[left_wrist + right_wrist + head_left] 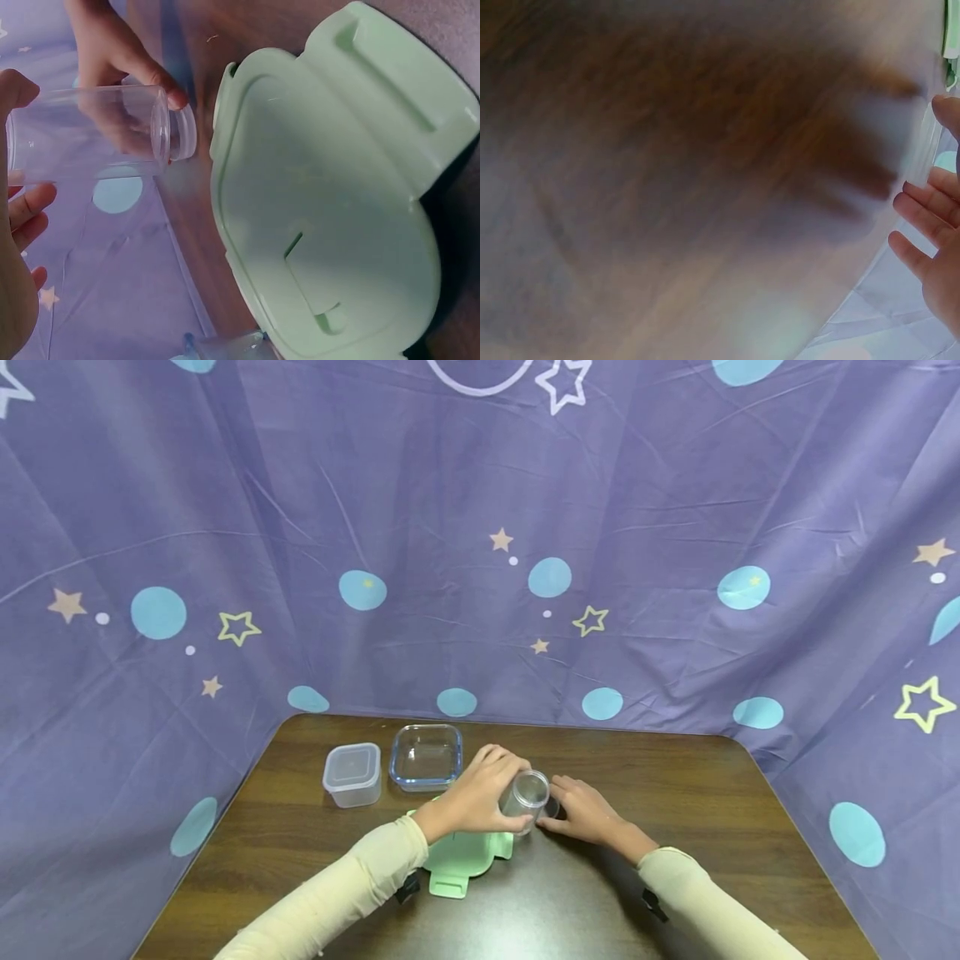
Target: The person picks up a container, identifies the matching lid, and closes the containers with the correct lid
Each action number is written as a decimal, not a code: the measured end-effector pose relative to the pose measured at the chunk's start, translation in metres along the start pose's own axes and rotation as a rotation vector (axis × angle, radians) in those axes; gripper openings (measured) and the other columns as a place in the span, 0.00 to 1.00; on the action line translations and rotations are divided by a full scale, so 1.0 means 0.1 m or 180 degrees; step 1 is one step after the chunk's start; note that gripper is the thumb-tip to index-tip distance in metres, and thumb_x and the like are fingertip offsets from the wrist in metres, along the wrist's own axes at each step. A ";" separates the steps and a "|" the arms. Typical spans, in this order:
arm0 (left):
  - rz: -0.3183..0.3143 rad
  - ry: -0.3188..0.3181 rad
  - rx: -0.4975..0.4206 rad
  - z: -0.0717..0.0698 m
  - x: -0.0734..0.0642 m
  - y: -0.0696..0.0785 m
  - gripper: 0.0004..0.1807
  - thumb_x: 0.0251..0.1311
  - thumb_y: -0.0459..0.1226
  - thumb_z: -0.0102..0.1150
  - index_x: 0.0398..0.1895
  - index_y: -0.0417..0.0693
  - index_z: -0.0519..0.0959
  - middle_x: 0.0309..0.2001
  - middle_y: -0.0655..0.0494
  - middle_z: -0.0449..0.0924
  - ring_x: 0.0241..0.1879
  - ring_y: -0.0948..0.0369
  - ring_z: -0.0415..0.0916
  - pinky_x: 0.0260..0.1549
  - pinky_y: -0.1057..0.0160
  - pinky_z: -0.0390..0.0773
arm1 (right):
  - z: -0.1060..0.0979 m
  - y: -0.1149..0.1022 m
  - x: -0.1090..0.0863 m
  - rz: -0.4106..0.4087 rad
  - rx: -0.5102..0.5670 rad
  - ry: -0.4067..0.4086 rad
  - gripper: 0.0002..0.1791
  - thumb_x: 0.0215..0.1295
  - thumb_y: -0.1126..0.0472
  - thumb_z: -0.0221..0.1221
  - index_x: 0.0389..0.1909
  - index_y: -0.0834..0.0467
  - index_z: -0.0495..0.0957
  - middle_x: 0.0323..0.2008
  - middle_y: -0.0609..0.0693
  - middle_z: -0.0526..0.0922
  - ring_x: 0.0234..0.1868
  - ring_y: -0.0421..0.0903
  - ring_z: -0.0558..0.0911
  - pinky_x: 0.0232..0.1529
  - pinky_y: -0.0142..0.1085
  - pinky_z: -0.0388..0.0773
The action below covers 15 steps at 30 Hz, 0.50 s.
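Note:
My left hand (480, 793) grips a clear cylindrical jar (525, 797) above the table, tilted in the head view. The jar's walls are see-through and nothing shows inside. To its right, my right hand (588, 812) holds a round clear lid (184, 133) low over the table, with the thumb on its rim. In the left wrist view the lid sits right at one end of the jar. Below my left hand lies a light green lid (330, 210) with side flaps, partly covered by that hand in the head view.
A square glass container (426, 758) with a bluish rim stands at the back, behind my left hand. Left of it is a small translucent plastic box (352, 774) with its lid on. The brown wooden table (675, 777) meets a purple curtain (645, 677) at the back.

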<state>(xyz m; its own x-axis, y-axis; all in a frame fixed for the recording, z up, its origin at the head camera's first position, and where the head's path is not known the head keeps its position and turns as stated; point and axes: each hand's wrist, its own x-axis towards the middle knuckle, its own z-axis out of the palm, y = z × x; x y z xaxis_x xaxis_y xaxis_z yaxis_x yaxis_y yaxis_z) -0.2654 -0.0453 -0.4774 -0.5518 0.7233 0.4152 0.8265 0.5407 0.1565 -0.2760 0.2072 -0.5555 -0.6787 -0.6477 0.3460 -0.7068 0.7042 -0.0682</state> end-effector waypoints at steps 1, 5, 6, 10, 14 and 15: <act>0.0011 0.0009 -0.0001 0.01 0.00 0.00 0.35 0.49 0.58 0.71 0.57 0.51 0.75 0.52 0.61 0.80 0.55 0.59 0.73 0.71 0.50 0.64 | -0.01 0.00 0.00 -0.0002 0.0011 0.0000 0.25 0.57 0.43 0.71 0.46 0.57 0.82 0.38 0.47 0.80 0.37 0.43 0.79 0.40 0.41 0.81; 0.0063 0.0019 0.0019 0.07 -0.02 0.01 0.34 0.49 0.58 0.71 0.56 0.53 0.75 0.51 0.62 0.79 0.54 0.60 0.73 0.70 0.52 0.66 | -0.05 0.03 -0.01 0.0009 0.0064 0.0003 0.28 0.56 0.44 0.72 0.50 0.59 0.82 0.41 0.49 0.82 0.41 0.45 0.81 0.43 0.43 0.83; 0.0072 0.0013 0.0033 0.08 -0.02 0.01 0.34 0.49 0.59 0.70 0.56 0.53 0.75 0.51 0.62 0.79 0.54 0.61 0.73 0.70 0.52 0.66 | -0.06 0.04 -0.01 0.0018 0.0065 0.0008 0.28 0.56 0.44 0.72 0.51 0.59 0.82 0.41 0.49 0.83 0.42 0.45 0.82 0.44 0.43 0.83; 0.0086 -0.0022 0.0023 0.13 -0.03 0.02 0.35 0.49 0.59 0.71 0.57 0.53 0.75 0.51 0.62 0.79 0.54 0.61 0.72 0.70 0.53 0.66 | -0.12 0.06 -0.02 0.0019 0.0117 0.0045 0.30 0.54 0.47 0.72 0.53 0.60 0.82 0.42 0.48 0.83 0.43 0.45 0.82 0.45 0.43 0.83; 0.0127 0.0011 0.0004 0.17 -0.04 0.03 0.35 0.48 0.59 0.72 0.56 0.52 0.75 0.51 0.62 0.79 0.54 0.61 0.73 0.68 0.54 0.67 | -0.17 0.08 -0.03 -0.0053 0.0148 0.0114 0.30 0.52 0.48 0.73 0.53 0.59 0.82 0.41 0.47 0.83 0.41 0.43 0.83 0.43 0.41 0.83; 0.0136 0.0015 0.0005 0.18 -0.04 0.03 0.35 0.48 0.58 0.72 0.56 0.52 0.75 0.50 0.62 0.79 0.53 0.61 0.73 0.68 0.54 0.67 | -0.18 0.08 -0.03 -0.0078 0.0154 0.0133 0.30 0.51 0.48 0.73 0.53 0.59 0.82 0.41 0.47 0.83 0.41 0.43 0.83 0.43 0.41 0.84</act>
<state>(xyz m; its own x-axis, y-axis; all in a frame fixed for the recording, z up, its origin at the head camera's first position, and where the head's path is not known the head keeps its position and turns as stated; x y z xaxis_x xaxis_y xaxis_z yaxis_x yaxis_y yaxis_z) -0.2624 -0.0385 -0.4940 -0.5154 0.7437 0.4258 0.8492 0.5100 0.1372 -0.2757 0.2199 -0.5401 -0.6529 -0.6512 0.3869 -0.7325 0.6727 -0.1040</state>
